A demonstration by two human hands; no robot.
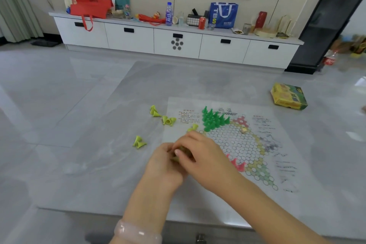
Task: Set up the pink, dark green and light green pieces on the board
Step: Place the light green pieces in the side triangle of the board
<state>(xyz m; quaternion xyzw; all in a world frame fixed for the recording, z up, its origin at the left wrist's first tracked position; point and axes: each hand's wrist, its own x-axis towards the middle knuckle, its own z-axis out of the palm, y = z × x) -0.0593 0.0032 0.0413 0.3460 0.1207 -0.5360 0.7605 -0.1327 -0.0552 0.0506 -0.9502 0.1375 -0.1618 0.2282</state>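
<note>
The paper board point(235, 144) lies flat on the grey table. Dark green pieces point(213, 119) stand packed in its upper-left point. Pink pieces point(236, 163) stand at the near point, partly hidden behind my right hand. Light green pieces lie loose on the table left of the board: a pair point(139, 142), a group point(168, 120), two more point(154, 110), and one point(193, 128) on the board's edge. My left hand point(164, 166) and right hand point(200, 154) meet at the board's left edge, fingers curled together round a clump of light green pieces point(179, 154), mostly hidden.
A yellow-green game box point(288, 96) sits at the table's far right. A small yellowish item point(244, 130) rests on the board's hexagon field. Beyond the table stands a white low cabinet point(176, 39) loaded with bags, bottles and cans.
</note>
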